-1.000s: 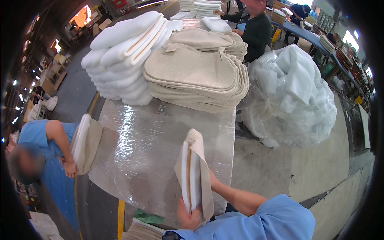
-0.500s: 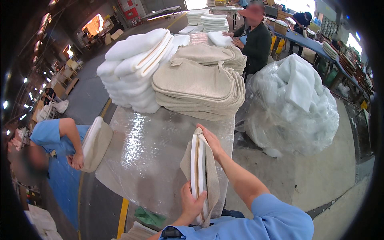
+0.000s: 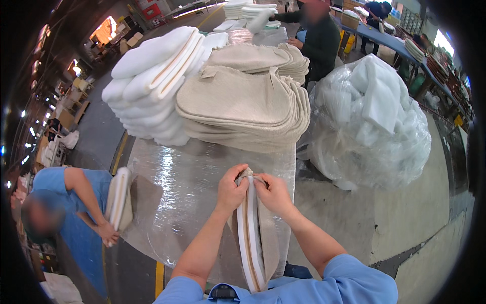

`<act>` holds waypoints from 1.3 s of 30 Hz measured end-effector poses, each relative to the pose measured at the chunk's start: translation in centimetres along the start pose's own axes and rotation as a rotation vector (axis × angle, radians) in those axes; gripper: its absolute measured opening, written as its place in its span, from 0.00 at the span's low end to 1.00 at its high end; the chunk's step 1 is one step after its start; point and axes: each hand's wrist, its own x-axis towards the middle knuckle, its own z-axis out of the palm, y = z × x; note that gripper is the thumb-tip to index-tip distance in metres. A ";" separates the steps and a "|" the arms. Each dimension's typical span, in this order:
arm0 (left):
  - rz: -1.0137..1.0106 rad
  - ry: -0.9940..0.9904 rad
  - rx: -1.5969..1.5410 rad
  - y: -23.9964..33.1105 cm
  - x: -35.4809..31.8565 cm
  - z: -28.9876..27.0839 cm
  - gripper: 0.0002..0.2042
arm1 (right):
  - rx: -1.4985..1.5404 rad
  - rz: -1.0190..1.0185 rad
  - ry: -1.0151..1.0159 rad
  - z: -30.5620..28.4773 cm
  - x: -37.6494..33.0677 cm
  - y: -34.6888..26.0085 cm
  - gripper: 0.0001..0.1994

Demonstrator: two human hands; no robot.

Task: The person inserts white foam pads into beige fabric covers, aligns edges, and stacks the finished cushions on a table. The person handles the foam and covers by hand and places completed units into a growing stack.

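A beige fabric cushion cover stands on edge in front of me, its long side gaping. Inside it sits a white padded cushion insert with a thin brown layer along its middle. At the far end, my left hand pinches the cover's edge from the left. My right hand grips the same end from the right, fingers closed on the fabric. Between the two hands a bunched tip of beige cloth pokes up. The cushion's near end reaches my blue shirt.
Beyond my hands lie a pile of beige covers and a stack of white inserts on the plastic-wrapped table. A big clear bag of white padding stands right. One co-worker handles a cushion at left; another stands at the far end.
My left hand has gone from the cushion's near part to its far end, beside my right hand. The co-worker at left has turned their cushion; the far one lifts a white piece.
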 end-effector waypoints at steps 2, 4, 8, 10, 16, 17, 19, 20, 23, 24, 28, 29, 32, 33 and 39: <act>0.036 0.012 0.028 0.2 0.4 0.2 0.17 | -0.085 -0.063 0.097 0.1 0.5 0.2 0.11; 0.059 0.035 0.004 0.2 0.4 0.4 0.16 | -0.133 -0.120 0.141 0.2 1.1 0.6 0.08; 0.130 0.062 0.032 -0.4 0.6 0.2 0.13 | -0.110 -0.027 0.100 0.5 1.8 0.7 0.08; 0.101 0.045 0.010 -0.1 0.7 0.4 0.13 | -0.037 0.053 0.062 0.0 2.1 0.7 0.08; 0.061 -0.086 -0.067 0.6 1.7 -0.5 0.15 | 0.131 0.160 -0.103 -0.7 2.8 1.1 0.14; 0.038 -0.121 -0.068 1.1 1.8 -0.5 0.16 | 0.133 0.178 -0.120 -0.9 2.9 1.5 0.13; 0.069 -0.152 -0.016 1.5 2.0 -0.7 0.17 | 0.146 0.202 -0.163 -0.9 3.1 1.8 0.13; 0.085 -0.168 0.010 1.6 2.1 -0.7 0.17 | 0.156 0.183 -0.175 -0.9 3.1 1.9 0.12; 0.110 -0.202 0.048 1.6 2.3 -0.8 0.15 | 0.222 0.152 -0.194 -1.1 3.0 1.5 0.11; 0.093 -0.187 0.014 1.5 2.3 -0.7 0.14 | 0.271 0.157 -0.189 -1.1 2.9 1.3 0.11; 0.064 -0.069 -0.069 0.6 1.6 0.6 0.09 | 0.380 0.204 -0.223 -1.2 2.7 2.1 0.11; 0.066 -0.025 -0.077 0.5 1.3 1.0 0.09 | 0.387 0.228 -0.243 -1.4 2.6 2.2 0.11; 0.047 0.060 -0.220 0.0 0.6 2.0 0.07 | 0.386 0.269 -0.278 -1.4 2.4 2.2 0.13; 0.045 0.068 -0.217 -0.1 0.5 2.1 0.07 | 0.364 0.262 -0.270 -1.4 2.3 2.2 0.13; 0.061 0.131 -0.175 -0.7 0.3 2.4 0.06 | 0.212 0.003 -0.136 -0.1 2.4 2.7 0.15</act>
